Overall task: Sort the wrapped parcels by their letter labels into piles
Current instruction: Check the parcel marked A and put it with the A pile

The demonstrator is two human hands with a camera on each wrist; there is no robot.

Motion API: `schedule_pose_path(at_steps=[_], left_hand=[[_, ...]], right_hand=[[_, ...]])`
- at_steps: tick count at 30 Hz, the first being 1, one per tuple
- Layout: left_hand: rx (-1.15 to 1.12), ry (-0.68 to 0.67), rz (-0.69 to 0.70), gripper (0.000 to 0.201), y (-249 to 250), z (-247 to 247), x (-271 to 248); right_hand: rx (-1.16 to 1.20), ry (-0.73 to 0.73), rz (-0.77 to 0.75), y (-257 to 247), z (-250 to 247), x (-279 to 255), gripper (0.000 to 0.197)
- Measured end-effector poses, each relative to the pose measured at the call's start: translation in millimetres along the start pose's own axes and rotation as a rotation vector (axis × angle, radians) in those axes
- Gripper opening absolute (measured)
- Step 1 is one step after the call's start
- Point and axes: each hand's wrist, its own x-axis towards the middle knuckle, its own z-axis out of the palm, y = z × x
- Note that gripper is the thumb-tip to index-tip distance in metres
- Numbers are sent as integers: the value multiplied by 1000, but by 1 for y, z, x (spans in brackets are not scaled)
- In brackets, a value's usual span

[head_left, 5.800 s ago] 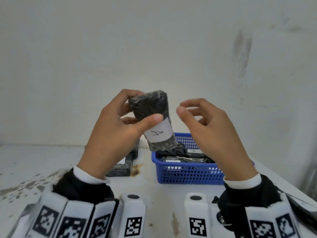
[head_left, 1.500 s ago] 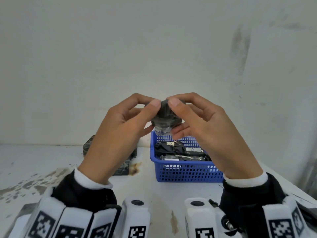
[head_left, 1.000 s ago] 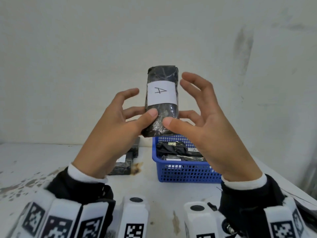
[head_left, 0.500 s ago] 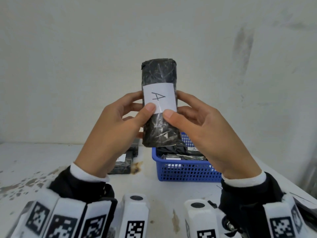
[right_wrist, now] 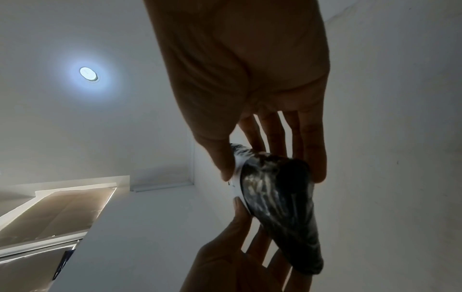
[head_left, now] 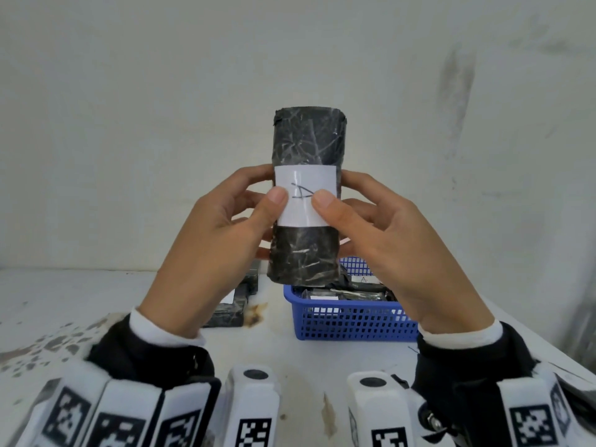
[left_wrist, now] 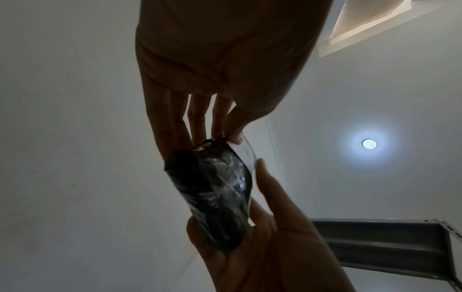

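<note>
A black-wrapped parcel (head_left: pixel 308 140) stands upright in the air in front of me, its white label (head_left: pixel 304 182) facing me with a handwritten letter that looks like an A. My left hand (head_left: pixel 264 188) grips its left side and my right hand (head_left: pixel 337 188) its right side. Both thumbs lie on the label and the fingers curl behind. The left wrist view has the parcel (left_wrist: pixel 215 189) from below, between my left hand (left_wrist: pixel 207 138) and right hand (left_wrist: pixel 262 247). In the right wrist view the parcel (right_wrist: pixel 280 197) sits under my right hand (right_wrist: pixel 250 158).
A blue mesh basket (head_left: pixel 351 321) on the white table holds several more black parcels (head_left: pixel 348 295) with labels. Left of it, partly behind my left hand, lies a small pile of black parcels (head_left: pixel 232 308). A plain wall stands close behind the table.
The parcel went from end-on between my fingertips to upright with its label towards me. Both hands closed round its sides, and the thumbs slid up onto the label.
</note>
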Motion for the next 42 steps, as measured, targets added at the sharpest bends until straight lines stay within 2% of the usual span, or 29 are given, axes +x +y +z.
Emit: schedule_pose_path(at_steps=[4, 7, 10, 13, 15, 18, 22, 31, 40, 42], left_hand=[[37, -4, -15, 25, -2, 1, 1], [72, 1, -9, 17, -3, 0, 1], [97, -16, -20, 27, -3, 1, 1], [108, -20, -21, 36, -2, 3, 0], [108, -31, -26, 28, -3, 4, 0], [112, -38, -38, 28, -4, 6, 0], [113, -48, -44, 9, -7, 6, 0], [113, -55, -23, 30, -3, 4, -1], [101, -3, 36, 18, -4, 2, 0], [99, -9, 30, 23, -3, 3, 0]], right_hand=[[-7, 15, -2, 0, -2, -1, 47], [-6, 22, -2, 0, -1, -2, 53], [-24, 41, -10, 0, 1, 0, 54], [-89, 41, -8, 0, -1, 1, 41], [-81, 59, 6, -1, -3, 0, 41], [-56, 74, 22, -1, -5, -1, 38], [-3, 77, 13, -1, -3, -1, 35], [-24, 55, 17, -2, -4, -1, 34], [-35, -9, 61, -2, 0, -1, 34], [-33, -3, 68, -3, 1, -1, 34]])
